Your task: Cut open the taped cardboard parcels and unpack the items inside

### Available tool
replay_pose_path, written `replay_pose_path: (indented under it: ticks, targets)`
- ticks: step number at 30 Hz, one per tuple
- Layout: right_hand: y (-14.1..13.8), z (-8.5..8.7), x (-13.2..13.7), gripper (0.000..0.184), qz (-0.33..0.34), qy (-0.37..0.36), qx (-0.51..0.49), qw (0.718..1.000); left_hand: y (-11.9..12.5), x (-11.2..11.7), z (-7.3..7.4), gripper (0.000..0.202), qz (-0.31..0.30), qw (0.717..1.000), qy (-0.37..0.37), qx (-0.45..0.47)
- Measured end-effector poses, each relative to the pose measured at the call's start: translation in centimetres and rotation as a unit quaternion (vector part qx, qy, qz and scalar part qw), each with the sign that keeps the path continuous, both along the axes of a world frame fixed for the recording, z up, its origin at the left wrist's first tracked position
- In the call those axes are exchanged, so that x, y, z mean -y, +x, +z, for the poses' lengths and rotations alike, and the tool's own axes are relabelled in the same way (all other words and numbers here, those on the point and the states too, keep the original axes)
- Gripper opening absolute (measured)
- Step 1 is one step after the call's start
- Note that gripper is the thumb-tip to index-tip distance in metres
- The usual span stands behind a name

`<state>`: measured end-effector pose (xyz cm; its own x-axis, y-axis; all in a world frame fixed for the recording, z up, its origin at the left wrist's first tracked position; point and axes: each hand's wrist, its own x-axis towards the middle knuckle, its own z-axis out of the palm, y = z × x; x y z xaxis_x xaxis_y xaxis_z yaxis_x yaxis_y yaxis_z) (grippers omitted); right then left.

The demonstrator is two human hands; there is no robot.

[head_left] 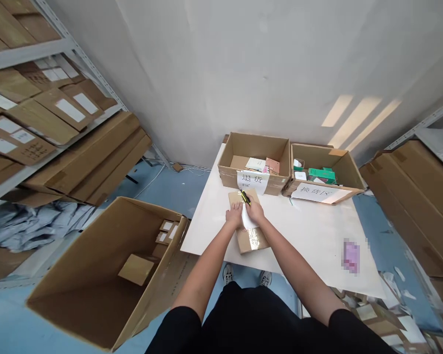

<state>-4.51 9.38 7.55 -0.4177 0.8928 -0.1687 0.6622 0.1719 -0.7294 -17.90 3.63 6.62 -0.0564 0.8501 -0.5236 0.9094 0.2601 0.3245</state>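
A flat brown cardboard parcel (250, 239) lies on the white table (310, 236) in front of me. My left hand (234, 216) rests on the parcel's left side with fingers curled against it. My right hand (255, 209) is closed on a yellow and black cutter (245, 197) whose tip points at the parcel's far end. A piece of white paper (248, 220) sits between the two hands on top of the parcel.
Two open labelled cartons (254, 150) (327, 191) stand at the table's far edge, holding small boxes. A large open carton (107, 268) sits on the floor to the left. Shelves of flat cartons (40, 118) line the left; more cartons (413, 196) are right.
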Motion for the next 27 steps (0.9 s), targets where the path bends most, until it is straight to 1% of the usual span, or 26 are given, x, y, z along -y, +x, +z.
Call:
replay_pose_path:
  ticks: [2, 3, 6, 8, 10, 14, 17, 19, 22, 25, 27]
  targets:
    - [-1.1, -0.6, 0.6, 0.059, -0.008, 0.008, 0.071, 0.997, -0.1, 0.1, -0.4, 0.155, 0.003, 1.000, 0.011, 0.021]
    - [-1.4, -1.0, 1.0, 0.060, -0.016, 0.019, 0.092, 0.995, -0.1, 0.2, -0.6, 0.155, 0.002, 0.999, 0.017, 0.032]
    - [-1.6, -2.0, 2.1, 0.059, -0.038, 0.056, 0.106, 0.992, -0.4, 0.5, -1.0, 0.156, -0.003, 0.998, 0.031, 0.061]
    - [-1.4, -2.0, 2.4, 0.058, -0.040, 0.063, 0.106, 0.992, -0.8, 0.7, -1.0, 0.158, -0.008, 0.997, 0.032, 0.075]
    - [-1.2, -1.2, 2.0, 0.057, -0.032, 0.057, 0.112, 0.992, -1.3, 0.8, -0.9, 0.158, -0.021, 0.996, 0.030, 0.077]
    - [-1.0, 1.2, 0.6, 0.056, -0.005, 0.046, 0.132, 0.990, -2.6, 0.8, -0.6, 0.161, -0.059, 0.993, 0.024, 0.101]
    - [-1.6, 2.4, 0.2, 0.057, -0.003, 0.041, 0.164, 0.986, -3.3, 0.8, -0.6, 0.162, -0.060, 0.988, 0.030, 0.136]
    - [-2.2, 2.7, 0.6, 0.059, -0.010, 0.040, 0.187, 0.981, -3.4, 0.9, -0.7, 0.161, -0.054, 0.988, 0.035, 0.140]
    - [-3.0, 2.8, 1.9, 0.061, -0.023, 0.036, 0.213, 0.976, -3.3, 1.2, -0.6, 0.160, -0.052, 0.991, 0.030, 0.120]
    - [-2.8, 3.1, 3.3, 0.062, -0.028, 0.023, 0.237, 0.971, -3.0, 1.3, -0.3, 0.158, -0.056, 0.993, 0.030, 0.096]
    - [-2.4, 3.6, 4.1, 0.062, -0.025, 0.015, 0.247, 0.969, -2.9, 1.4, 0.1, 0.157, -0.054, 0.995, 0.027, 0.085]
